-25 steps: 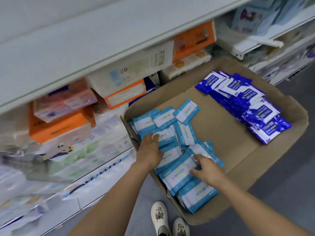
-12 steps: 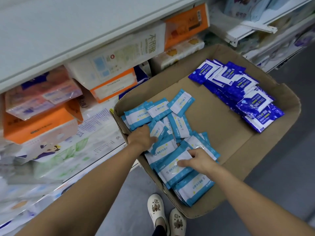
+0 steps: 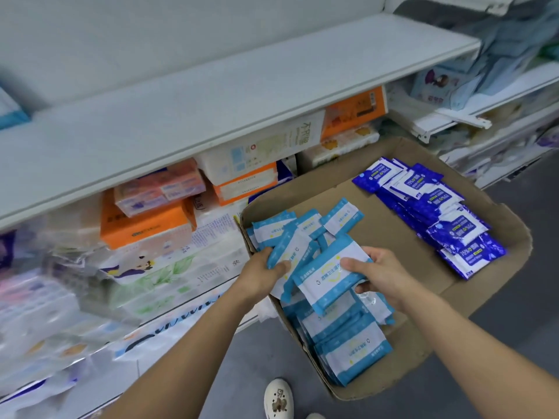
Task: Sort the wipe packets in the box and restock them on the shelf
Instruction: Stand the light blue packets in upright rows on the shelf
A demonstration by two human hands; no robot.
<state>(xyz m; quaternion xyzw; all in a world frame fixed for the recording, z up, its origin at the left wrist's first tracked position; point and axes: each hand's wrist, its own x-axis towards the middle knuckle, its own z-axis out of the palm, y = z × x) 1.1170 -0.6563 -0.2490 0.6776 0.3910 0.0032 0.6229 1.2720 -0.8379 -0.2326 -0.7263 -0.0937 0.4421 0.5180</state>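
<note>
Over the near-left corner of the cardboard box (image 3: 496, 234), left hand (image 3: 260, 272) fingers curled round a few light-blue wipe packets (image 3: 290, 249), right hand (image 3: 378, 273) pinching one light-blue packet (image 3: 326, 276) thumb on top, more light-blue packets (image 3: 348, 346) heaped below, dark-blue packets (image 3: 435, 216) along the far side, bare shelf (image 3: 211, 95) above.

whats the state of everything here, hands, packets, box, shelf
left hand: gripping a bunch of light blue wipe packets, lifted off the pile
right hand: holding a light blue packet against that bunch
light blue pile: loose, overlapping, at the box's near end
dark blue wipe packets: grouped at the far end, untouched
cardboard box: open, middle of floor bare
upper shelf: mostly bare
</note>
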